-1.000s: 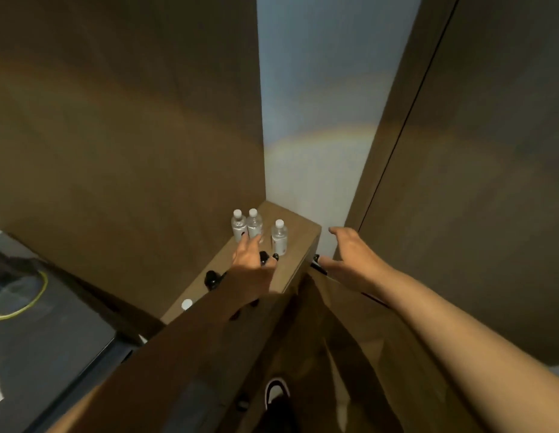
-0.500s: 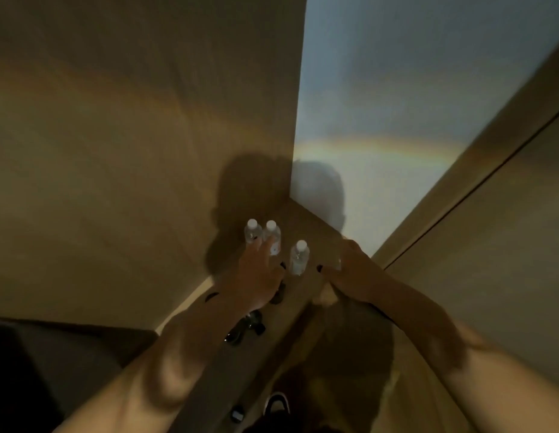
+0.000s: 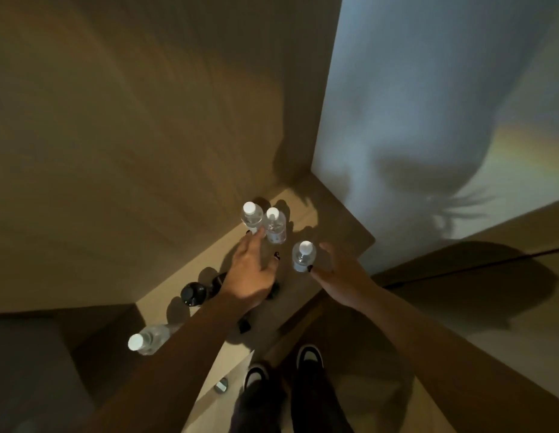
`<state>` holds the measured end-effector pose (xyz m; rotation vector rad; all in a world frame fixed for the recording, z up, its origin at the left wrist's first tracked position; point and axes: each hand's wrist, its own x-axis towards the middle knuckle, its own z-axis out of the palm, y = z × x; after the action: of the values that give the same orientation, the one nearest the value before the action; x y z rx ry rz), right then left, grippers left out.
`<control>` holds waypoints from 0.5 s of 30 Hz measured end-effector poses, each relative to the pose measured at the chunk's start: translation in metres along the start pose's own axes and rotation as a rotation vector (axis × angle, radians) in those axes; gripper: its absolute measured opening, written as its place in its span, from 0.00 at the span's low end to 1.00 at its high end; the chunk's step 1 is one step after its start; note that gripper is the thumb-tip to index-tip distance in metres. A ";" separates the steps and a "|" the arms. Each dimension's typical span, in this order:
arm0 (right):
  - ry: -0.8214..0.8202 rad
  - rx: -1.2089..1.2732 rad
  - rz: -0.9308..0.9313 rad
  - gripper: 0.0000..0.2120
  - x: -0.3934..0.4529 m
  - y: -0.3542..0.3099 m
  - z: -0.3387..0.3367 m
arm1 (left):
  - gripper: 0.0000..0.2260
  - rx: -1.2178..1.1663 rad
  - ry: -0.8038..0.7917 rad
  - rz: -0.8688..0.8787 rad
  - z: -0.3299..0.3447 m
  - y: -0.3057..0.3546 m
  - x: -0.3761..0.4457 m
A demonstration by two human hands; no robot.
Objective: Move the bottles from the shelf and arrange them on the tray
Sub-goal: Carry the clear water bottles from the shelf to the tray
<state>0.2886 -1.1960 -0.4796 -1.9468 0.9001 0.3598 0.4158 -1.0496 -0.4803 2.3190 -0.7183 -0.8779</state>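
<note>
Where shelf ends, bottle between open hands.

No lettering can be read anywhere in the dim head view. The clear bottles on the shelf show only pale caps and clear bodies — any label print is too small and blurred to make out — and the dark bottle shows no legible mark either.

Both forearms are bare, the left hand and right hand have dark-painted fingernails, and below show dark trousers and dark shoes with white toes.
</note>
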 end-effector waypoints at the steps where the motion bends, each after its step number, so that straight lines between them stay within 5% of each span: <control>1: 0.016 0.008 0.003 0.26 0.005 0.003 -0.001 | 0.31 -0.015 0.016 0.001 0.005 0.000 0.006; 6: 0.038 0.082 0.032 0.31 0.039 0.027 0.011 | 0.27 -0.108 0.077 -0.014 0.037 -0.008 0.031; 11: 0.082 0.244 0.087 0.38 0.075 0.069 0.038 | 0.16 -0.073 0.043 0.168 0.063 -0.022 0.059; 15: 0.147 0.353 0.127 0.39 0.096 0.099 0.061 | 0.28 -0.064 -0.096 0.212 0.098 -0.046 0.091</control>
<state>0.2907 -1.2170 -0.6293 -1.6098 1.1054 0.1196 0.4175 -1.1058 -0.6102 2.1101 -0.9430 -0.9058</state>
